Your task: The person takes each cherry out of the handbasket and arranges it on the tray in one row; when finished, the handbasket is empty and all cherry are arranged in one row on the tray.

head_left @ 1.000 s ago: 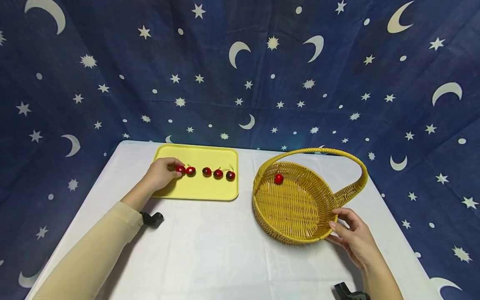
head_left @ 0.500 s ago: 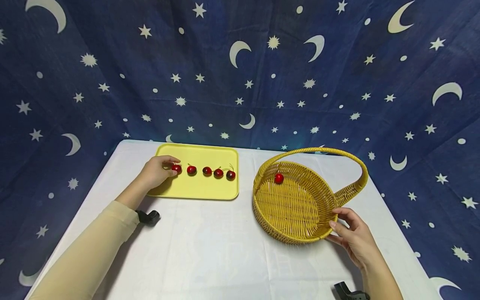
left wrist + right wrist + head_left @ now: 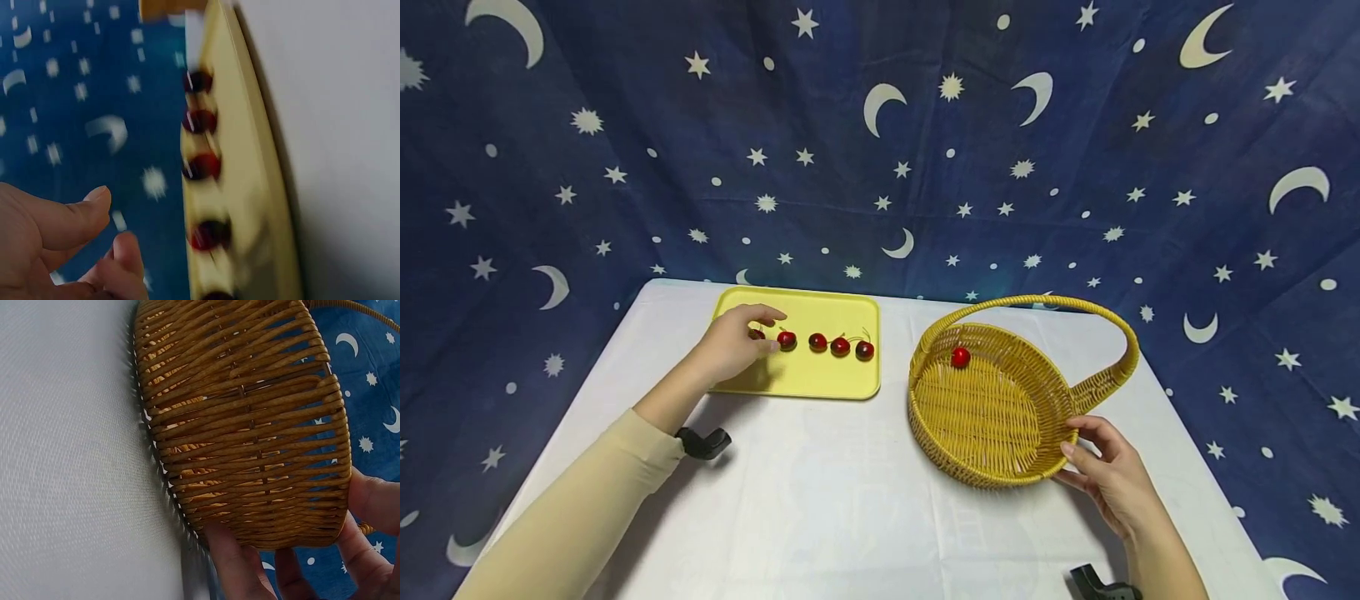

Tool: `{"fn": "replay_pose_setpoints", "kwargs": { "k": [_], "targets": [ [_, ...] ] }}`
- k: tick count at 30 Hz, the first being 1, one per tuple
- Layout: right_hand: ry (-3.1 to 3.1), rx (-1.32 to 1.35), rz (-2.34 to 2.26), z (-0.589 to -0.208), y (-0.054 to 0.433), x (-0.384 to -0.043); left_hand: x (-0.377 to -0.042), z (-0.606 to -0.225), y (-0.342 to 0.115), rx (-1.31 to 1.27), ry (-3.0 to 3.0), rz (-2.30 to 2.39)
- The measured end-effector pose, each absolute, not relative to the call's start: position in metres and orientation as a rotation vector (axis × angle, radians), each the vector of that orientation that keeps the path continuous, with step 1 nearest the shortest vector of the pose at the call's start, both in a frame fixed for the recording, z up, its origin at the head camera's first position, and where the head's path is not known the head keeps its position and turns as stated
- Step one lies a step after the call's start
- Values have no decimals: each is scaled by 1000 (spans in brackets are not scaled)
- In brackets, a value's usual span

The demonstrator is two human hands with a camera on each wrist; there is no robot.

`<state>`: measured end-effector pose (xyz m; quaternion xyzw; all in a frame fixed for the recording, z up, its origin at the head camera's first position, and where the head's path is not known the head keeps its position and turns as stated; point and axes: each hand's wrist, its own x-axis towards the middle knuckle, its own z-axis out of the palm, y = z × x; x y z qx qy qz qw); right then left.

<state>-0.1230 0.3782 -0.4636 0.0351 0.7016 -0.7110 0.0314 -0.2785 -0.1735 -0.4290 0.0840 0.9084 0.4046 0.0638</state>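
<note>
In the head view my left hand is over the left part of the yellow tray. Its thumb and fingers are apart, with nothing between them, as the left wrist view also shows. Several dark red cherries with stems lie in a row on the tray; the leftmost cherry is partly hidden behind my hand, and a second cherry lies near my fingertips. My right hand grips the near right rim of the wicker basket, thumb on the rim and fingers against the outer wall. One red cherry lies inside.
The basket's tall arched handle rises above its rim. A white cloth covers the table. Behind hangs a dark blue curtain with moons and stars. A black wrist strap mount sits on the left wrist.
My left hand pulled a pinched cherry a little leftward, apart from its neighbour, then let it go. The hand has since lifted and shifted right. My right hand stays on the basket.
</note>
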Motion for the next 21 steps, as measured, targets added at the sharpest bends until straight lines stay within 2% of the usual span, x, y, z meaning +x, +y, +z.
{"fn": "replay_pose_setpoints", "kwargs": {
  "k": [13,17,21],
  "targets": [
    [2157,89,-2203,-465,377,-124,-205,-404,-35,960,2433,1379],
    [2156,82,-2208,-466,377,-125,-200,-398,0,1047,2309,1392],
    [2149,73,-2209,-466,379,-124,-208,-403,36,1045,2314,1337]
  ]
}}
